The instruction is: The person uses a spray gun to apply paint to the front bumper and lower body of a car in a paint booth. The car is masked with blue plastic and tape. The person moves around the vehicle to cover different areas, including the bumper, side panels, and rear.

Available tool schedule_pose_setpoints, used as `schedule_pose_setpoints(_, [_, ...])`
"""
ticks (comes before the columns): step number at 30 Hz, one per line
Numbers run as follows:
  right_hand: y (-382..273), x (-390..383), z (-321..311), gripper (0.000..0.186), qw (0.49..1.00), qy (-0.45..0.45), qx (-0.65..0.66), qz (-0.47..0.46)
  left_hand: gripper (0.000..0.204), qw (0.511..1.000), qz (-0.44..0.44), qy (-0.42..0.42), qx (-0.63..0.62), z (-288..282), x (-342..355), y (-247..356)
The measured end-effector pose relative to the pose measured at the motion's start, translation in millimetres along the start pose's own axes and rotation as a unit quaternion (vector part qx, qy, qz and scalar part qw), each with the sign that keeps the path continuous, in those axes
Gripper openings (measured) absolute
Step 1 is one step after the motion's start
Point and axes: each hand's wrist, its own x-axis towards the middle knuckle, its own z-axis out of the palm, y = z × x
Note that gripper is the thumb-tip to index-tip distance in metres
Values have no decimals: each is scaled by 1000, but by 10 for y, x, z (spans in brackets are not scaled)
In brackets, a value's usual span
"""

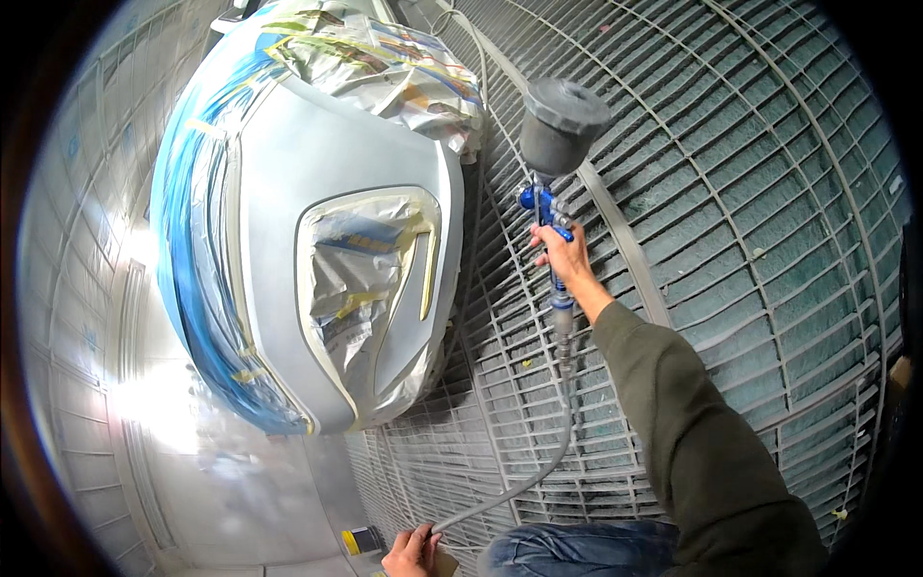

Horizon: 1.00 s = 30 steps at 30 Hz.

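One right hand (569, 258) clamped on spray gun (544, 204), one left hand (411, 554) closed around hose (502, 497), well apart | spray gun ahead and right of left hand, beside car panel (279, 163) | left hand cut off below; handle (558, 283) partly hidden by right hand | rounded dark cup (562, 130); smooth, curved grey car panel; barred metal floor (625, 245)

Right hand (565, 256) grips a blue gravity-feed spray gun (544, 204), its dark grey cup (561, 127) uppermost, well clear of the grey car bumper (284, 163) at left. Left hand (411, 552), at the lower edge near a yellow-and-black can (361, 540), holds the grey air hose (502, 497), which curves up to the gun's handle. Silvery masking sheet (351, 279) covers the bumper opening; slatted metal grating (769, 288) lies below.
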Motion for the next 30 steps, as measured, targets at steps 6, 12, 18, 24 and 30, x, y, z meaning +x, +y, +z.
schedule_pose_setpoints(6, [-349,-599,-80,20,973,-169,-128,93,22,995,49,45,-69,113,81,36])
schedule_pose_setpoints(12, [-444,-1220,195,24,891,-360,-151,231,23,989,94,20,-114,141,183,234])
schedule_pose_setpoints(18, [-542,-1001,357,28,922,-270,-259,99,23,991,88,43,-88,103,170,219])
schedule_pose_setpoints(24, [-786,-654,397,59,906,-123,-351,-203,22,993,53,83,-73,147,42,1])
schedule_pose_setpoints(30, [-965,-785,646,61,913,-216,-310,-156,23,990,22,87,-107,49,40,52])
